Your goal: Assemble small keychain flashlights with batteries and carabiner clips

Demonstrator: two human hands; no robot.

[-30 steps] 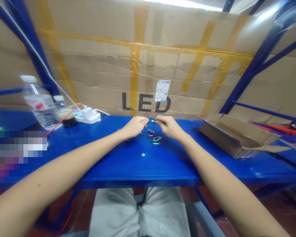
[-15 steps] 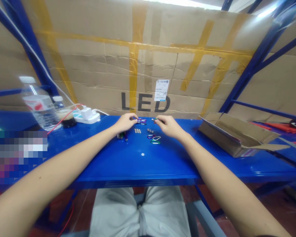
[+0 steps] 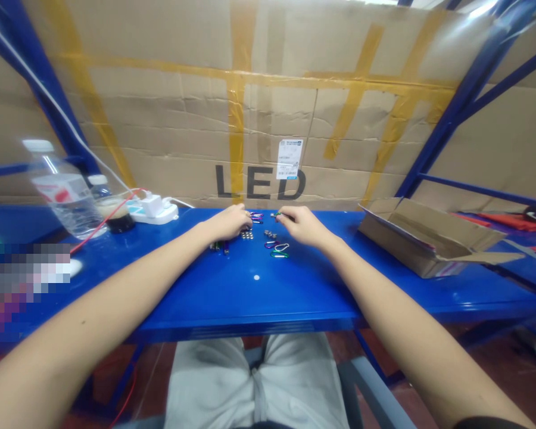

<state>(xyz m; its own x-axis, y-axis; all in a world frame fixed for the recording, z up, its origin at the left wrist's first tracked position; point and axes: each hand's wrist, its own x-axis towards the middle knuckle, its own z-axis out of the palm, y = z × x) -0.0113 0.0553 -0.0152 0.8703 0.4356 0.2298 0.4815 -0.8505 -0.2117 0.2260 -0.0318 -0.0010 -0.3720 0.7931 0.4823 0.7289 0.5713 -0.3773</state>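
Observation:
My left hand is closed, its fingertips pressed down at a small group of silver metal pieces; whatever is between them is hidden. Just beyond those fingers lie several small purple and blue metal pieces. My right hand pinches a small green and silver piece whose kind is too small to tell. Between my hands sits a second cluster of small metal parts. Nearer to me are a purple carabiner, a silver carabiner and a green carabiner. Dark slender pieces lie below my left wrist.
An open cardboard box stands on the blue table at the right. On the left are a water bottle, a smaller bottle with dark liquid and a white power strip. Large cardboard backs the table.
My left hand has moved from the purple pieces down towards the silver ones, its fingers now curled over them. The right hand keeps its pinch. The view has shifted slightly.

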